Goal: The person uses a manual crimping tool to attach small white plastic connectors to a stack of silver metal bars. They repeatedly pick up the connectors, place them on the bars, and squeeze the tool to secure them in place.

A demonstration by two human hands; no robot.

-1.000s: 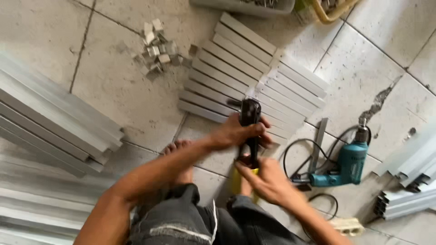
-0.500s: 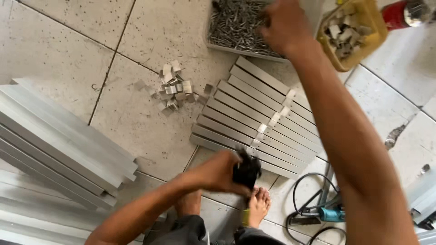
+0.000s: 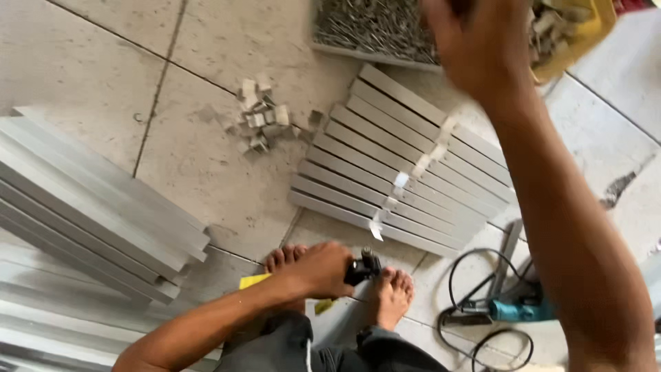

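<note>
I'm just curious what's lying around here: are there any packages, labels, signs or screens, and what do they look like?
No signs or screens show.
Tape strip: whitish, running diagonally across the row of grey metal bars on the floor.
Tray: grey, shallow, top centre, full of small metal fasteners.
Tub: yellow, top right, holding small pale pieces.
Yellow scrap: flat, by the feet; whether it is a label is unclear.

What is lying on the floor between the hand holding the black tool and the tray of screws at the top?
In the head view, a taped row of flat metal strips lies between the left hand and the screw tray.
</note>
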